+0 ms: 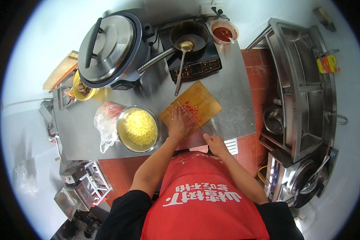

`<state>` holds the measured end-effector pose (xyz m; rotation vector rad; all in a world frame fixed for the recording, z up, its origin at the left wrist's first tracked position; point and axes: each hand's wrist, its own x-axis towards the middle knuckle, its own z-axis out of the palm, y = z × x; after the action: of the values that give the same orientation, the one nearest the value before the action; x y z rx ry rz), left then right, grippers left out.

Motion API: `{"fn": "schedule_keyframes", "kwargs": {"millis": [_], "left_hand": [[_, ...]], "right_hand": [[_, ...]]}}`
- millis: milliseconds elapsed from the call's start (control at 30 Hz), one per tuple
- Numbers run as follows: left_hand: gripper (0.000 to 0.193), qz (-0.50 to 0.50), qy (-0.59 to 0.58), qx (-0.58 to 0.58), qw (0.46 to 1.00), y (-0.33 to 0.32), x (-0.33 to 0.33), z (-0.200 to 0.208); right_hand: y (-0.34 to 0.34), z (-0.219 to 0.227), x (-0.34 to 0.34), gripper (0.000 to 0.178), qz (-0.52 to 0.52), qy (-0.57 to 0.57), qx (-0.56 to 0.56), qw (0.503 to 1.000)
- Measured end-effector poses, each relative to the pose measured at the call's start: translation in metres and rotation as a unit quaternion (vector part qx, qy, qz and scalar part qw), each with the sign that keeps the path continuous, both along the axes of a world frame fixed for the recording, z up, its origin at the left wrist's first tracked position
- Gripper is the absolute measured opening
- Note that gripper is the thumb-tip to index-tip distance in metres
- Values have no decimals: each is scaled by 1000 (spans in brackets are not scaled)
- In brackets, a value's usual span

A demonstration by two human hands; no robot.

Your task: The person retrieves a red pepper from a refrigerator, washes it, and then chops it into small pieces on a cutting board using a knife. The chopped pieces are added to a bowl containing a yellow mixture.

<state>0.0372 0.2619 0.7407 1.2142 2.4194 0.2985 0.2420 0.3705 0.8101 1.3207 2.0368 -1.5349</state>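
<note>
On the tilted wooden cutting board [210,105] lie small diced red pieces [194,108], too small to tell their kind. My right hand [216,145] is closed around the handle of a knife [191,117], just off the board's near edge. Its thin blade slants up and left across the board, with red bits on both sides. My left hand [178,125] rests on the board left of the blade, fingers stretched forward; what lies under the palm is hidden. Left of the board, a steel bowl [157,138] holds pale yellow cubes [139,127].
A large pressure cooker [108,48] stands at the back left. Behind the board, an induction cooker [196,69] carries a pan [184,30] with a ladle [180,72]. Nearby are a bowl of red sauce [224,33], a plastic bag [107,124] and a yellow container [90,95]. Steel sinks [304,88] stand right.
</note>
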Motion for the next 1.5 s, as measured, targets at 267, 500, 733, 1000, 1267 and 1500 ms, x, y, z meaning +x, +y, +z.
{"fn": "schedule_keyframes", "kwargs": {"millis": [267,500,733,1000,1267,1500], "left_hand": [[111,-15,20,-12,1000,1,4,1],[114,-11,-9,-3,1000,0,-4,1],[116,2,-24,-5,1000,-5,-1,6],[114,-7,3,4,1000,-7,1,-5],[119,2,-23,-4,1000,-7,-6,4],[117,5,-30,0,1000,-12,-7,-4]], "right_hand": [[-4,-43,-7,70,1,28,9,1000],[1,-32,-7,71,-52,15,-65,996],[3,17,-10,69,5,1,-18,1000],[-11,-43,-13,68,3,22,-3,1000],[-3,-26,-12,69,-34,48,-26,998],[-1,1,-13,72,25,-11,-28,999]]}}
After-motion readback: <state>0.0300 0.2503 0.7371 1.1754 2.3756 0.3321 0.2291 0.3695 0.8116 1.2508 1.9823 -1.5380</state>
